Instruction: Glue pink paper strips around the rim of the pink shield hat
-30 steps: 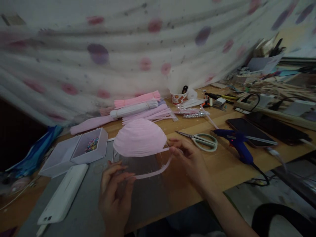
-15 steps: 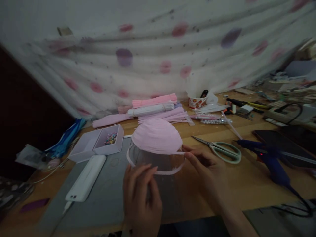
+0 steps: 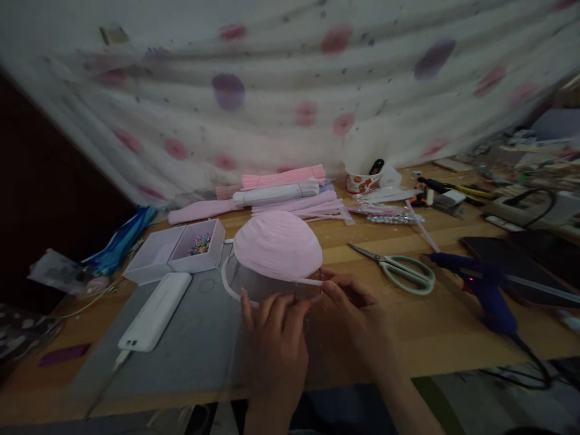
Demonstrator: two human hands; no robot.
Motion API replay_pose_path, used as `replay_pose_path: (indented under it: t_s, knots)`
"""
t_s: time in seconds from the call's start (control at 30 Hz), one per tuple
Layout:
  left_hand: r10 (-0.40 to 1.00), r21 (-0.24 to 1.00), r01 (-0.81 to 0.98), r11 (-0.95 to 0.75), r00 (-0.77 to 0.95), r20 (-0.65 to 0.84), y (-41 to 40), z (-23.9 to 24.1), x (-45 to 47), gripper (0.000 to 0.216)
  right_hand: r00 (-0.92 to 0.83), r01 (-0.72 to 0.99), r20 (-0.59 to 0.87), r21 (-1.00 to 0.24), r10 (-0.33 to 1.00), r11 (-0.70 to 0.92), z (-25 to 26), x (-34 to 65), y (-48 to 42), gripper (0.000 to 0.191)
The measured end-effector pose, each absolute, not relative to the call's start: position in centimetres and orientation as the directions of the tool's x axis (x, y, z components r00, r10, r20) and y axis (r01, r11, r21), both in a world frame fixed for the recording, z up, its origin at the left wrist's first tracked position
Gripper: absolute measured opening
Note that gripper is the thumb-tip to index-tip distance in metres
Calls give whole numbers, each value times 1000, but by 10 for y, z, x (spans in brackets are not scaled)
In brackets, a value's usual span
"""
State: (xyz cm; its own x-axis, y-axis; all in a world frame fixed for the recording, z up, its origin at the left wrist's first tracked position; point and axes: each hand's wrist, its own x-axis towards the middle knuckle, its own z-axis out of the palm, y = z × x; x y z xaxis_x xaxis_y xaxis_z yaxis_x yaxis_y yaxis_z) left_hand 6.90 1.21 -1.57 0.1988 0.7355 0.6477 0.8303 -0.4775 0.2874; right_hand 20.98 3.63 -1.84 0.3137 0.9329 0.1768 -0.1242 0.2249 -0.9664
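Observation:
A pale pink ridged dome (image 3: 278, 241), built up of strips, sits on a clear shape whose pale lower rim (image 3: 230, 289) shows in front and at the left. From the dome's lower right edge runs a narrow pink strip (image 3: 309, 281). My right hand (image 3: 362, 317) pinches this strip between thumb and finger at the dome's right side. My left hand (image 3: 278, 329) is in front of the dome, palm down, with fingers apart and bent over the near part of the rim. Whether its fingertips press on the clear wall, I cannot tell.
Green-handled scissors (image 3: 403, 272) and a blue glue gun (image 3: 483, 284) lie to the right. At left are a white power bank (image 3: 156, 311) and a white box (image 3: 197, 248) of colored beads. Bundles of strips (image 3: 281, 193) and a paper bowl (image 3: 362, 181) stand behind.
My left hand has moved right and forward to the rim's front, closer to my right hand. My right hand still pinches the strip. The whole view has shifted slightly.

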Motion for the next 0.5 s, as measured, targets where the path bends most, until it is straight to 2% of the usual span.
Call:
replay_pose_path:
  t_s: [0.07, 0.17, 0.33, 0.5]
  knots:
    - [754, 310, 851, -424, 142, 642, 9, -16, 72, 36, 287, -133, 175, -966, 942, 221, -17, 208, 34, 11]
    - [779, 356, 870, -341, 49, 625, 8, -15, 76, 30, 245, -99, 180, -973, 953, 210, -13, 205, 27, 10]
    - [757, 444, 815, -374, -8, 653, 13, -12, 79, 23, 168, 33, 238, -971, 957, 236, -7, 204, 13, 9]
    - [690, 464, 801, -378, -91, 718, 19, -11, 84, 18, 90, 74, 268, -962, 959, 262, -5, 203, 12, 10]
